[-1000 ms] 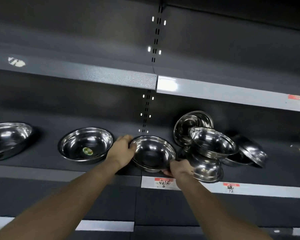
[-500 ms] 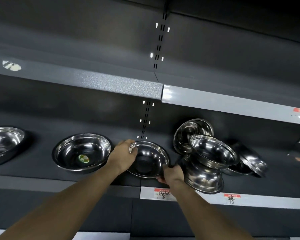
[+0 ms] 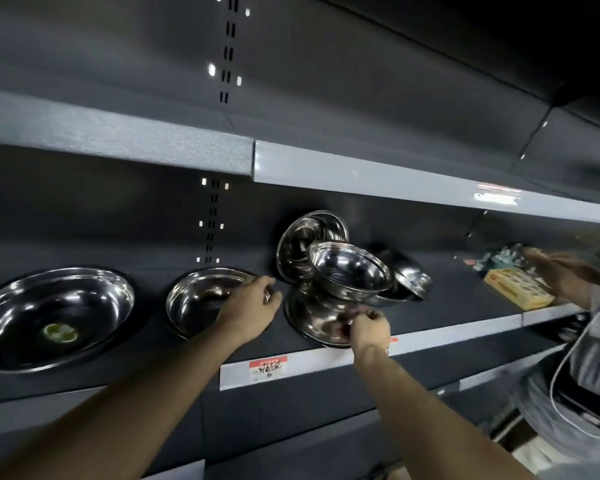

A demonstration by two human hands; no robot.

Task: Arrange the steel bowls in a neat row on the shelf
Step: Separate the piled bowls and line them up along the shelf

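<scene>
A small steel bowl (image 3: 198,299) sits upright on the dark shelf (image 3: 440,299), and my left hand (image 3: 252,308) grips its right rim. To its left stands a large steel bowl (image 3: 56,313) with a green sticker inside. To the right is a jumbled pile. An inverted bowl (image 3: 314,317) lies at the bottom, and my right hand (image 3: 368,325) pinches its front rim. An upright bowl (image 3: 350,271) rests on top of it. A tilted bowl (image 3: 305,240) leans on the back wall, and another overturned bowl (image 3: 411,275) lies behind on the right.
The upper shelf's front edge (image 3: 361,174) overhangs the bowls. A red price label (image 3: 268,367) sits on the shelf rail. At the right, another person's hand (image 3: 561,271) and grey sleeve reach over a yellow box (image 3: 516,289).
The small bowl held in both hands now rests on the shelf left of the pile. My right hand let go of it and took the inverted bowl's rim. The view swung right.
</scene>
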